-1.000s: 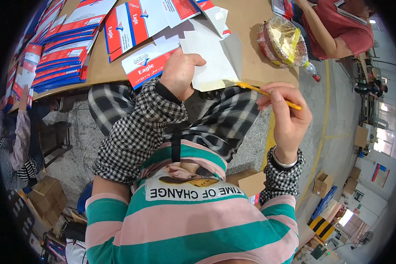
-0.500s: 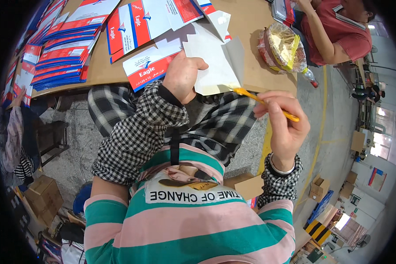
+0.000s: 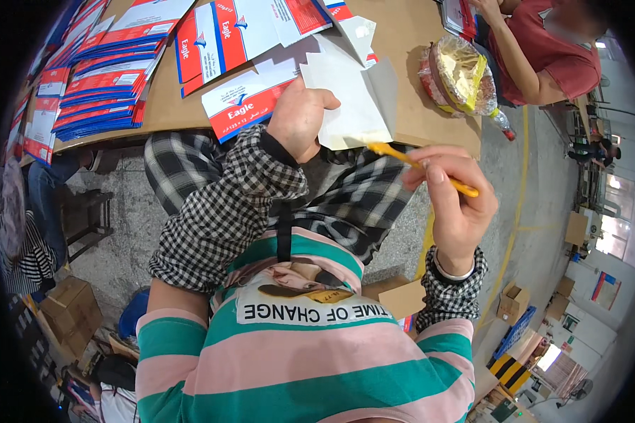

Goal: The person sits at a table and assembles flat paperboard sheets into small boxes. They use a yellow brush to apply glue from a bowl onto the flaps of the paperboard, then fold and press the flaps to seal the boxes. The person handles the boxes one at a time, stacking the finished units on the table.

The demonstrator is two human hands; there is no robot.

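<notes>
My left hand (image 3: 298,121) is closed on a flat carton blank (image 3: 347,95), thumb on top and the other fingers hidden below. Its plain white inner face is turned up, with flaps spreading to the right and far side. My right hand (image 3: 462,201) pinches a small yellow-handled brush (image 3: 395,154) between thumb and fingers. The brush tip lies at the blank's near right edge, where a pale yellowish smear shows. Beneath the blank, a printed red, white and blue carton (image 3: 250,102) reaches toward the near edge of the table.
Stacks of folded cartons (image 3: 102,88) fill the table's left side. More flat cartons (image 3: 236,42) lie at the far middle. On the right stands a plastic-lined tub of cream-coloured paste (image 3: 453,67), a bottle (image 3: 502,123) beside it. A person in a red shirt (image 3: 543,60) sits beyond.
The brush tip has shifted slightly left along the blank's near edge, and the yellowish smear there looks wider. My left hand keeps its hold. The whole view has shifted slightly.
</notes>
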